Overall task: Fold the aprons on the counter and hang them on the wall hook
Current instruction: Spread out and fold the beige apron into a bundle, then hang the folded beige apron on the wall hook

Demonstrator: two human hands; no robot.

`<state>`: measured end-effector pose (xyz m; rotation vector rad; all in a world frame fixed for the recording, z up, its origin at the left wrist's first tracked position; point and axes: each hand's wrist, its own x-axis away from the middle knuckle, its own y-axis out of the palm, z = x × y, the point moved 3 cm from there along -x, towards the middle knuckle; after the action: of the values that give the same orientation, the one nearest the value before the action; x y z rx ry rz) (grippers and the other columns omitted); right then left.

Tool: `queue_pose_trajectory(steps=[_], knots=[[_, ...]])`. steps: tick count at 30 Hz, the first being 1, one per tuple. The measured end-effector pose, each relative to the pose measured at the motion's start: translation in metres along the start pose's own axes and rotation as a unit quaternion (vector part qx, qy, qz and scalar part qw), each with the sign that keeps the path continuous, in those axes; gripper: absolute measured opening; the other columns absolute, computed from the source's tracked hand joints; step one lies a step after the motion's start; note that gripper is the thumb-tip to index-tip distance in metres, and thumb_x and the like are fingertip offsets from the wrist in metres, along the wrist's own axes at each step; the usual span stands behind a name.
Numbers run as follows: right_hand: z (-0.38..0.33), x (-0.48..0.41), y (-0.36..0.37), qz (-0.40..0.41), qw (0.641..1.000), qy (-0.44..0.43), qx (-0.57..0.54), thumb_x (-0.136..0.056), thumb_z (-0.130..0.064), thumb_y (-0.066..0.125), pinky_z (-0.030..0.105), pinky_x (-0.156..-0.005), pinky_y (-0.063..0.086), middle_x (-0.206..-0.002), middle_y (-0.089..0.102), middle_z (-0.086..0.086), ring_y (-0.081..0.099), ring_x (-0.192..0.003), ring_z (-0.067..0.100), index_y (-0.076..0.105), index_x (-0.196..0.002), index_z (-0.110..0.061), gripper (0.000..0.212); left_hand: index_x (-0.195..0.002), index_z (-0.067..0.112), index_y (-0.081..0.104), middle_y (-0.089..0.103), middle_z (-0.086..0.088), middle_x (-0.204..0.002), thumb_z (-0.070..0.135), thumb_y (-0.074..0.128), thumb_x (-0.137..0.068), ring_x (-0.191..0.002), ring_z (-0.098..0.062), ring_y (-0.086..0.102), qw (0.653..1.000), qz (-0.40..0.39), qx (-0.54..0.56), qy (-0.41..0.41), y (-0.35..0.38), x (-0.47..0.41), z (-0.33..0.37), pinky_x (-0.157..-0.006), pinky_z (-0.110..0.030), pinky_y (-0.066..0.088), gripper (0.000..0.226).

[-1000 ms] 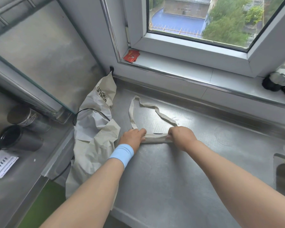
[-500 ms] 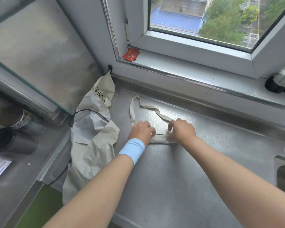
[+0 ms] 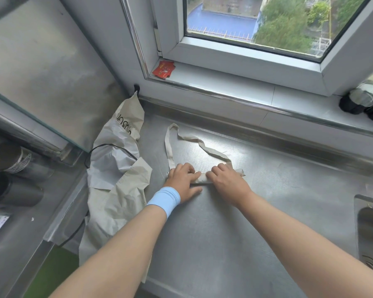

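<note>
Presently pressing the folded apron (image 3: 199, 179) down on the tabletop (image 3: 224, 244), toward the back edge and left of the middle. Curling the left grip (image 3: 182, 183) over the bundle's left end, thumb splayed on the metal beside it. Curling the right grip (image 3: 226, 181) over the right part, knuckles raised, fingertips tucked at the far side. Both holding cloth, neither lifting it. Pinning it from two ends, most likely, to stop the narrow bundle springing open while tightening the last fold.

Leaving the neck strap (image 3: 187, 137) loose, looping out toward the back edge. Probably sparing it as the part for going over the hook.

Leaving a second apron (image 3: 116, 173) crumpled along the left edge, spilling over the front left corner, just beside the left forearm and not yet folded. Trailing a black cord (image 3: 108, 146) across that cloth, likely to snag when gathering it. Reaching with its top up to a small black fitting (image 3: 136, 88) at the back left corner; not telling whether that is the hook.

Sitting farther out: a red packet (image 3: 164, 68) on the window sill (image 3: 224, 91), a sink (image 3: 370, 233) at the right edge, dark cans (image 3: 13, 190) on a lower surface past the left edge.
</note>
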<state>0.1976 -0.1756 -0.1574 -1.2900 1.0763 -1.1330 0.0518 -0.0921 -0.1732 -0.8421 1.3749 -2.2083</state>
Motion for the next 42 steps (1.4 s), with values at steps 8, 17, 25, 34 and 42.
queue_pose_trajectory(steps=[8, 17, 25, 34, 42], knots=[[0.008, -0.004, -0.046, -0.058, 0.997, 0.045, 0.036, -0.058, -0.009, 0.072, 0.034, -0.057, 0.04, -0.073, 0.062, 0.003, 0.063, -0.064, 0.026, 0.063, -0.082, -0.015, 0.026, -0.119, 0.019, 0.053, 0.06, -0.006, -0.118, 0.01, 0.047, -0.088, -0.105, -0.031, 0.058, 0.997, -0.076, -0.017, -0.024, -0.045, 0.007, 0.039, -0.084, -0.036, 0.045, 0.033], [0.024, 0.002, -0.171, -0.079, 0.994, 0.04, 0.067, -0.083, -0.026, 0.051, 0.037, -0.079, 0.031, -0.097, 0.061, -0.003, 0.06, -0.096, 0.023, 0.065, -0.093, -0.026, 0.017, -0.111, 0.024, 0.046, 0.056, 0.0, -0.088, 0.019, 0.055, -0.083, -0.076, -0.026, 0.056, 0.982, -0.073, 0.157, -0.081, -0.121, 0.043, 0.1, -0.065, -0.031, 0.047, 0.03], [0.02, 0.017, -0.216, 0.023, 0.999, -0.03, -0.03, -0.072, -0.018, 0.056, 0.036, -0.095, 0.04, -0.091, 0.061, -0.003, 0.056, -0.093, 0.022, 0.065, -0.092, -0.026, 0.023, -0.086, 0.03, 0.06, 0.064, 0.001, -0.082, 0.016, 0.058, -0.081, -0.072, -0.021, 0.057, 0.944, -0.103, 0.281, -0.14, -0.175, 0.092, 0.115, -0.048, -0.03, 0.051, 0.015], [-0.013, 0.031, -0.246, 0.273, 0.959, -0.059, 0.051, -0.084, -0.025, 0.057, 0.056, -0.113, 0.03, -0.127, 0.056, 0.009, 0.05, -0.126, 0.035, 0.056, -0.125, -0.011, 0.044, -0.109, 0.019, 0.064, 0.059, -0.006, -0.09, 0.012, 0.069, -0.082, -0.087, -0.024, 0.055, 0.856, -0.088, 0.503, -0.084, -0.23, 0.134, 0.104, -0.083, -0.041, 0.049, 0.028], [-0.057, -0.003, -0.28, 0.253, 0.966, 0.002, -0.058, -0.078, 0.003, 0.061, 0.045, -0.073, 0.052, -0.101, 0.052, 0.013, 0.055, -0.086, 0.033, 0.06, -0.097, -0.006, 0.022, -0.082, 0.013, 0.058, 0.056, 0.003, -0.061, 0.02, 0.065, -0.092, -0.051, -0.008, 0.054, 0.842, -0.039, 0.534, -0.073, -0.251, 0.177, 0.084, -0.053, -0.024, 0.048, 0.014]])
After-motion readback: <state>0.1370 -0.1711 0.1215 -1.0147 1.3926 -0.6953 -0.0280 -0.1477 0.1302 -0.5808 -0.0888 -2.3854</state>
